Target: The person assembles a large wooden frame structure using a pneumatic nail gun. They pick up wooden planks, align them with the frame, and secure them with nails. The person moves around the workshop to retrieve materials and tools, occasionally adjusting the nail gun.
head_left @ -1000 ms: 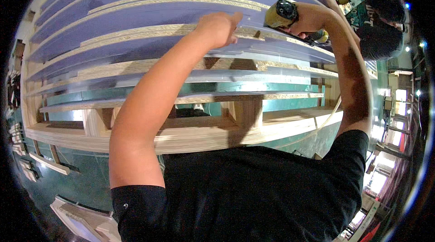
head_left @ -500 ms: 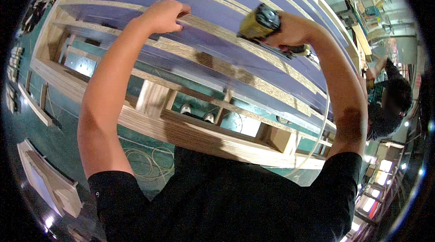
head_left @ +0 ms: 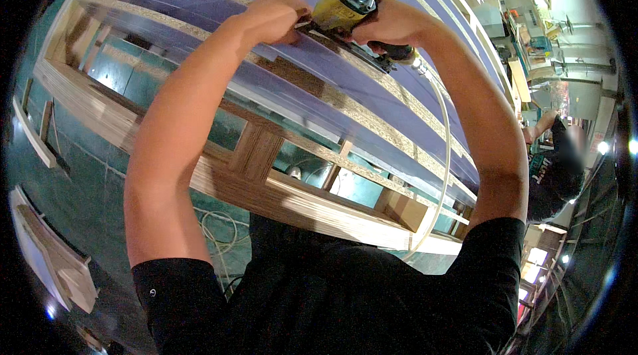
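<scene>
A yellow and black air nail gun (head_left: 340,11) is held in my right hand (head_left: 393,23), its fingers wrapped around the handle. Its nose end points left, close beside my left hand (head_left: 276,17). The left fingers are curled down over the edge of an upright chipboard strip (head_left: 405,92) with purplish-blue faces, pinching it near the gun's tip. A pale air hose (head_left: 444,122) runs from the gun's handle down past my right forearm. My left fingertips are partly hidden behind the hand and the board.
Several parallel chipboard strips stand inside a large wooden frame (head_left: 332,209) in front of me. Coiled hose (head_left: 222,229) lies on the green floor at left, near loose timber pieces (head_left: 56,249). A co-worker (head_left: 557,176) is at the far right, before cluttered benches.
My right hand has brought the nail gun left, up against my left hand. The left hand has shifted right along the boards and closed its fingers more. The view has turned slightly.
</scene>
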Tool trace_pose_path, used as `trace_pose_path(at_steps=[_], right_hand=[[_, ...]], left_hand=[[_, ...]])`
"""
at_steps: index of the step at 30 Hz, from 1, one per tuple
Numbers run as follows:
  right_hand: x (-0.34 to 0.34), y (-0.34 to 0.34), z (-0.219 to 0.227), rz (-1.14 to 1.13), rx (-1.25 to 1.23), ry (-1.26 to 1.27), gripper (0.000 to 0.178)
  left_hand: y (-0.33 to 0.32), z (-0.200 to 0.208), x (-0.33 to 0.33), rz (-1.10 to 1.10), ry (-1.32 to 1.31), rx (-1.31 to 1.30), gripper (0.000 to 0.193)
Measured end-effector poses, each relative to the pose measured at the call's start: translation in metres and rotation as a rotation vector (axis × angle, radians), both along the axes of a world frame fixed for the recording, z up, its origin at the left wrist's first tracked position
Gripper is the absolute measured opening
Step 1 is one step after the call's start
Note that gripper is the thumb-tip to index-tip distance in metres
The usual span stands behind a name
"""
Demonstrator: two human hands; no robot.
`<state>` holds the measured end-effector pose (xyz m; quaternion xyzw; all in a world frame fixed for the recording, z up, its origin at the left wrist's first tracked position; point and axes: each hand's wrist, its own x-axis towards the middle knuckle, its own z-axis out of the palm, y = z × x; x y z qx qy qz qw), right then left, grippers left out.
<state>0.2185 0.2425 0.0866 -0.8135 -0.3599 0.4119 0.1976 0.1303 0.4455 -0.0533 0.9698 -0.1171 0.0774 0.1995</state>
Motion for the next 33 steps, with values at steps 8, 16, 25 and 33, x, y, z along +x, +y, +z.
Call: trace_pose_path(at_steps=[8, 16, 25, 33], right_hand=[[-0.005, 0.008, 0.009, 0.083, -0.061, -0.063, 0.030], [0.009, -0.031, 0.020, 0.001, -0.188, -0.010, 0.036], [0.063, -0.073, 0.035, -0.057, -0.298, -0.248, 0.028], [0.105, -0.005, 0.005, 0.003, -0.157, -0.218, 0.026]], left_hand=[[-0.002, 0.006, -0.001, 0.051, 0.045, -0.080, 0.034], [-0.004, 0.009, 0.005, 0.035, 0.168, 0.038, 0.042], [0.014, 0.012, 0.080, 0.056, -0.218, 0.031, 0.053], [0.002, 0.008, 0.122, 0.061, 0.194, 0.075, 0.048]])
